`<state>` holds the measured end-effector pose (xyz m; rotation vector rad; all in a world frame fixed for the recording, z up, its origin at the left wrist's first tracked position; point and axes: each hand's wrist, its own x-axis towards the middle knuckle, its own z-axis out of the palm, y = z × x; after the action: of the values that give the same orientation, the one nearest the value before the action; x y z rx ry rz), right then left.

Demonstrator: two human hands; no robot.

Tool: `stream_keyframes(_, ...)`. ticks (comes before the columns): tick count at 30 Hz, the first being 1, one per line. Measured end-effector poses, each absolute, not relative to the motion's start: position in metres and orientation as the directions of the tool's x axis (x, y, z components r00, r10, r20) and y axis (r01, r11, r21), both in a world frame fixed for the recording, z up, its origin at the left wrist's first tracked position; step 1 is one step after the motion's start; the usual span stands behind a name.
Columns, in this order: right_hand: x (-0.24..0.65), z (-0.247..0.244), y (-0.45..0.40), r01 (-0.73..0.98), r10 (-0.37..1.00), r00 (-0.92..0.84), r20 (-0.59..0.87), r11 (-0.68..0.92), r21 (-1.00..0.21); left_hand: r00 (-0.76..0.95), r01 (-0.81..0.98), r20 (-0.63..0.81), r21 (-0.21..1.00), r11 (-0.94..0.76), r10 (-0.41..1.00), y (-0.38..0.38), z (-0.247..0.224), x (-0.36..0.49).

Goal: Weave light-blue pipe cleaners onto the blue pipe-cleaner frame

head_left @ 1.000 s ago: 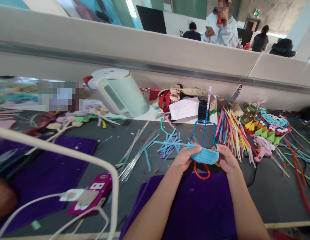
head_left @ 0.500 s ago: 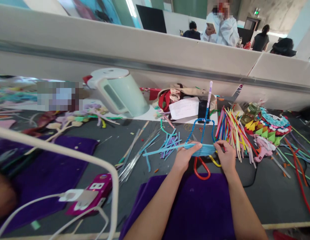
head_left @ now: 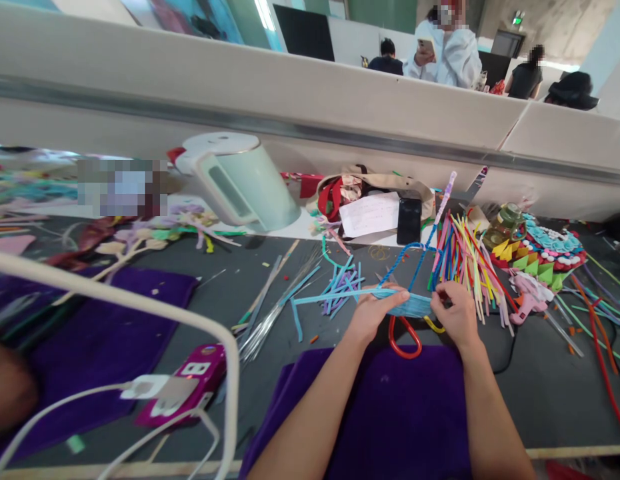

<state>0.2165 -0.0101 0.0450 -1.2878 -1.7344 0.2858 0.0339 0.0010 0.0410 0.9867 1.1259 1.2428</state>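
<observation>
The left hand (head_left: 373,313) and right hand (head_left: 455,310), above the dark-grey worktop (head_left: 530,387), right of centre, held one dark-blue, twisted fuzzy-stem frame (head_left: 424,247) by pinching opposite ends of its one flat, light-blue fuzzy-strand panel (head_left: 413,306). Its rows looked mostly laid; at least one light-blue strand end (head_left: 310,299), trailing left, seemed unfixed.

No words or numbers can be read. The green sign (head_left: 518,18) glowing at far right is too small; writing on the white paper (head_left: 370,214) across the desk (head_left: 550,400) and the near-left pink power strip's (head_left: 210,368) round mark are illegible.
</observation>
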Motion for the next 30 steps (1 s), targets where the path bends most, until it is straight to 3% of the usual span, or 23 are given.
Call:
stream_keyframes(6, 0.22, 0.046, -0.01, 0.18, 0.953, -0.021, 0.302, 0.301, -0.937, 0.092, -0.381, -0.241, 0.888, 0.257, 0.966, 0.004, 0.04, 0.033)
stream_keyframes(11, 0.214, 0.038, -0.004, -0.153, 0.996, 0.01, 0.089, 0.09, -0.984, -0.004, -0.524, -0.339, 0.802, 0.286, 0.941, 0.012, 0.034, 0.034)
stream_keyframes(15, 0.203, 0.028, -0.001, -0.203, 1.0, -0.011, -0.021, -0.023, -0.979, -0.032, -0.531, -0.347, 0.8, 0.278, 0.937, 0.013, 0.032, 0.036)
stream_keyframes(22, 0.197, 0.022, 0.0, -0.239, 0.986, 0.164, -0.016, 0.024, -0.971, -0.006, -0.525, -0.323, 0.807, 0.272, 0.947, 0.012, 0.035, 0.036)
stream_keyframes(30, 0.193, 0.018, 0.003, -0.33, 0.99, 0.079, -0.116, -0.084, -0.94, 0.091, -0.509, -0.304, 0.804, 0.306, 0.948, 0.012, 0.035, 0.036)
